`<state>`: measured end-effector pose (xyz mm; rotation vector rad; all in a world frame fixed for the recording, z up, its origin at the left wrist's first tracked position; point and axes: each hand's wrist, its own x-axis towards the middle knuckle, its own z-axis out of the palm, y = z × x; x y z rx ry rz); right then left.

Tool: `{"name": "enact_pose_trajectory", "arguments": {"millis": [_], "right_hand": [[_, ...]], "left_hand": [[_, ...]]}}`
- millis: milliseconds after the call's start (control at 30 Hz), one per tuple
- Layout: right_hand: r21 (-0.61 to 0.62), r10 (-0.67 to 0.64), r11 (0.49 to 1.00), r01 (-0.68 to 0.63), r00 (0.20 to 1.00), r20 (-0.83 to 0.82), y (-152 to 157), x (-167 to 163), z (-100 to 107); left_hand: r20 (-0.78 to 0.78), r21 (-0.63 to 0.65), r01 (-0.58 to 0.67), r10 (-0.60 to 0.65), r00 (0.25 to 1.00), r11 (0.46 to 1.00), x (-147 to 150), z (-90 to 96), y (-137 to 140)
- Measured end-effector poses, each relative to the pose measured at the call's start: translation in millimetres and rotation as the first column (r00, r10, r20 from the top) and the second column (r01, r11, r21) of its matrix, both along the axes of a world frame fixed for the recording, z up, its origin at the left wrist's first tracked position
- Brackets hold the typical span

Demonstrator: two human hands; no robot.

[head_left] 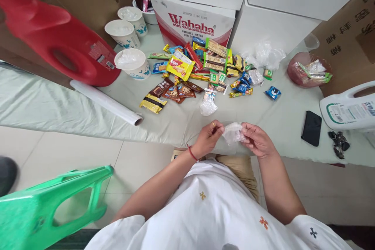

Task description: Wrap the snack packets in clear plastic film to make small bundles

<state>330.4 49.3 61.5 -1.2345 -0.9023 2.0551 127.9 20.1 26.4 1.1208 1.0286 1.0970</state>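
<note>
Between my two hands, just past the table's front edge, is a crumpled clear plastic bag (233, 132). My left hand (209, 136) pinches its left side between thumb and fingers. On the other side my right hand (257, 139) grips the bag with thumb and fingertips. Whether anything lies inside the bag cannot be made out. Straight ahead on the table sits a small snack bundled in clear plastic (208, 103). Behind it spreads a pile of wrapped snacks, with a yellow biscuit packet (180, 65) on top and brown cookie packets (178, 91) in front.
Paper cups (133, 63) stand at the left near a red jug (64, 35) and a plastic film roll (107, 102). Right lie loose plastic bags (265, 53), a pink bowl (293, 71), a phone (311, 128), keys (339, 144) and a white bottle (348, 106). A green stool (29, 207) stands lower left.
</note>
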Motion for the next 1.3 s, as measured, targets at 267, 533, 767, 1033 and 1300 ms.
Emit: {"name": "enact_pose_trajectory", "arguments": {"millis": [267, 533, 767, 1033, 1300], "right_hand": [[0.060, -0.070, 0.996, 0.069, 0.998, 0.008, 1, 12, -6], [0.218, -0.052, 0.976, 0.017, 0.987, 0.154, -15, -20, -20], [0.220, -0.220, 0.959, 0.181, 0.961, 0.168, -12, -22, -26], [0.442, -0.002, 0.883, -0.156, 0.942, 0.336, -13, -18, -12], [0.443, -0.247, 0.891, 0.099, 0.924, 0.291, -23, -8, -20]], "left_hand": [[0.094, -0.119, 0.032, -0.020, 0.995, 0.992, -20, -8.9, -5], [0.276, -0.208, -0.128, 0.184, 0.943, 0.970, -14, -10.1, -4], [0.389, -0.354, -0.170, 0.310, 0.868, 0.920, -30, -15.5, -13], [0.168, -0.201, -0.242, 0.277, 0.946, 0.949, -38, -14.5, -7], [0.030, 0.067, -0.361, 0.360, 0.933, 0.930, -31, -17.3, 8]]}}
